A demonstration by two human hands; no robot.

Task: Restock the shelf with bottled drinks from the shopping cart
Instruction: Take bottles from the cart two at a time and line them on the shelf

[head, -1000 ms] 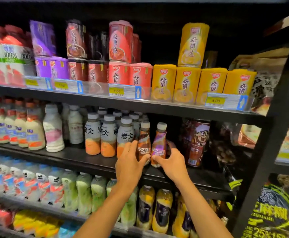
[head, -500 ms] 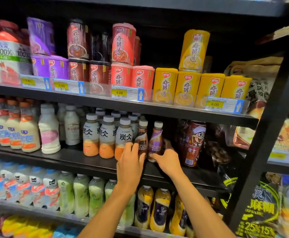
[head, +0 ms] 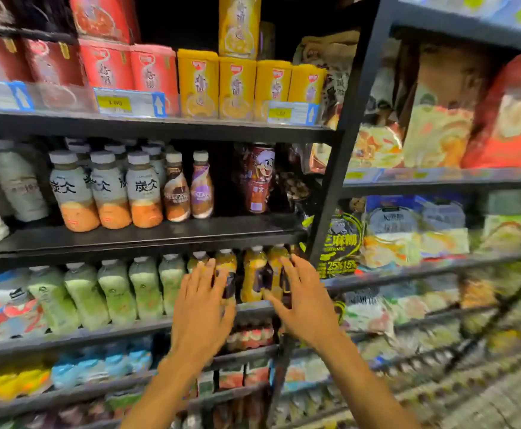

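- Head view: a brown Nescafé bottle (head: 176,193) and a purple Nescafé bottle (head: 202,190) stand upright, side by side, on the middle shelf (head: 222,232).
- To their left, just beside them, are 3 grey-and-orange bottles (head: 143,193). To their right, across a dark gap, are stacked red cartoon cans (head: 257,178).
- The left hand (head: 202,308) has its fingers straight and spread and grips nothing. It is in front of the yellow-and-dark bottles (head: 253,274), 1 shelf down.
- The right hand (head: 302,305) is also flat-fingered and empty, at the right end of that row.
- Blur hides whether either hand's fingertips touch those bottles.
- Pale green bottles (head: 115,292) fill that row to the left.
- On the shelf above, red cups (head: 154,72) and yellow cups (head: 237,85) stand behind a price tag (head: 129,102).
- A black upright post (head: 346,134) separates this bay from the snack bags (head: 439,119) on the right.
- The lower shelves and the right side are smeared, so their labels are unreadable.
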